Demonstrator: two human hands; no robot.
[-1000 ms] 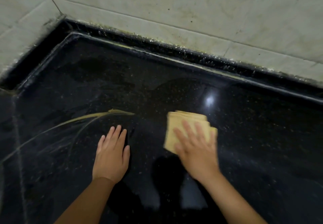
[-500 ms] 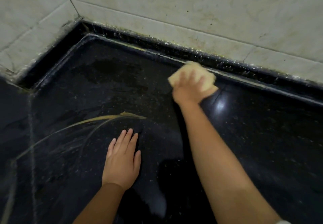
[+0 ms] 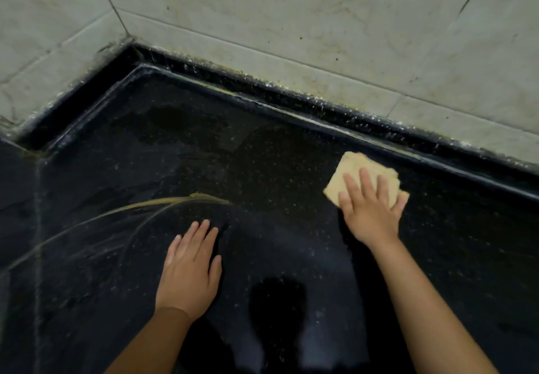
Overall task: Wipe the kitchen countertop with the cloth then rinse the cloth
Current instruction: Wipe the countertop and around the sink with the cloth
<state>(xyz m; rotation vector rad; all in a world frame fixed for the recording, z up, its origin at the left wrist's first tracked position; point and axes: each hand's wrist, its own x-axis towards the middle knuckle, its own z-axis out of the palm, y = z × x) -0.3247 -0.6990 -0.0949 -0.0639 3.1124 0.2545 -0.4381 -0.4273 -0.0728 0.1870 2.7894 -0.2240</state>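
Note:
A folded yellow cloth (image 3: 354,168) lies flat on the black speckled countertop (image 3: 277,175), near the raised back rim at the right. My right hand (image 3: 370,207) presses on it with straight, spread fingers and covers its near half. My left hand (image 3: 189,268) rests palm down on the countertop, fingers straight, holding nothing.
A yellowish curved smear (image 3: 163,203) runs across the counter left of centre, just beyond my left hand. A raised black rim (image 3: 291,105) with grime borders the counter below the grey tiled walls (image 3: 320,23), which meet in a corner at the upper left.
My right hand has drawn the cloth back from the rear rim and to the right, with the fingers now flat on it. The left hand has stayed in place.

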